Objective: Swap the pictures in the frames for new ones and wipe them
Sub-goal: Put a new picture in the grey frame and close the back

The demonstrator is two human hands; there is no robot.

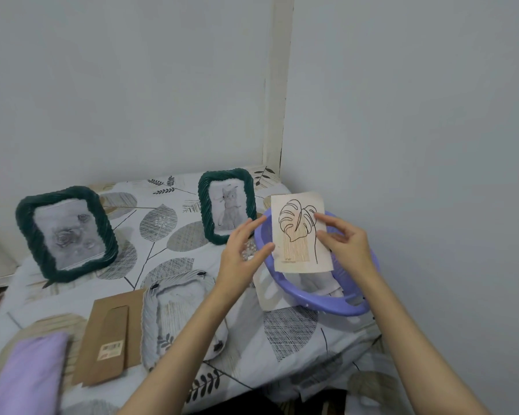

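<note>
From the left, we see two dark green frames standing, the rose frame (66,233) far left and the cat frame (226,206) further right, with a brown backing board (108,336) and an opened pale frame (179,317) lying face down near us on the surface (294,333). Our left hand (241,254) is released, fingertips at the left edge of the leaf picture (300,232), while our right hand (346,242) pinches its right edge above the purple basket (327,305). We judge the new picture is just picked; next it wants carrying left and laying squarely into the opened frame.
</note>
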